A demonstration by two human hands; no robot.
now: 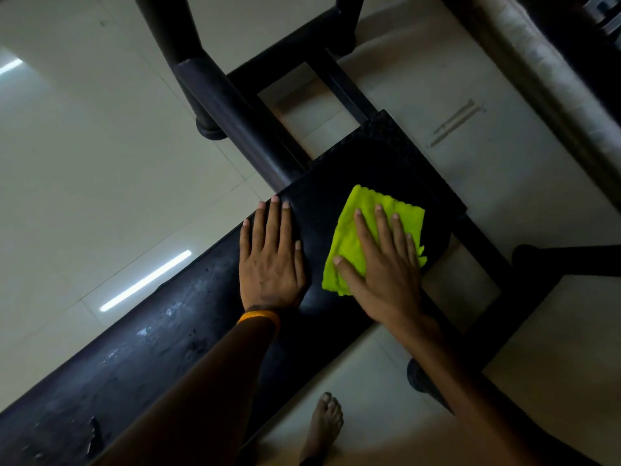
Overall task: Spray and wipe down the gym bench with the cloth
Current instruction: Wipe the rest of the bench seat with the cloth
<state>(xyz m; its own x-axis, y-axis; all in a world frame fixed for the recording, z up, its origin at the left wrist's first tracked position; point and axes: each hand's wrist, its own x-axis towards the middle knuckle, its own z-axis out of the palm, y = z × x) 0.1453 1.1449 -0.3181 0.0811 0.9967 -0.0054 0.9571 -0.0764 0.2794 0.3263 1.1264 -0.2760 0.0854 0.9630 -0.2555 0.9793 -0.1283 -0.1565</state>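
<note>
A long black padded gym bench [161, 348] runs from the lower left up to the middle of the view. Its surface is worn, with scuffs and a tear near the lower left. A bright yellow-green cloth [349, 230] lies folded on the bench's far end. My right hand [379, 264] presses flat on the cloth with straight, spread fingers. My left hand [272, 253] rests flat on the bare pad just left of the cloth, fingers straight. An orange band circles my left wrist. No spray bottle shows.
Black steel uprights and crossbars of the bench frame [232, 105] stand beyond the pad, and more frame legs [487, 264] run to the right. The floor is pale glossy tile [84, 163]. A bare foot [324, 418] stands below the bench. A pale ledge [537, 72] crosses the upper right.
</note>
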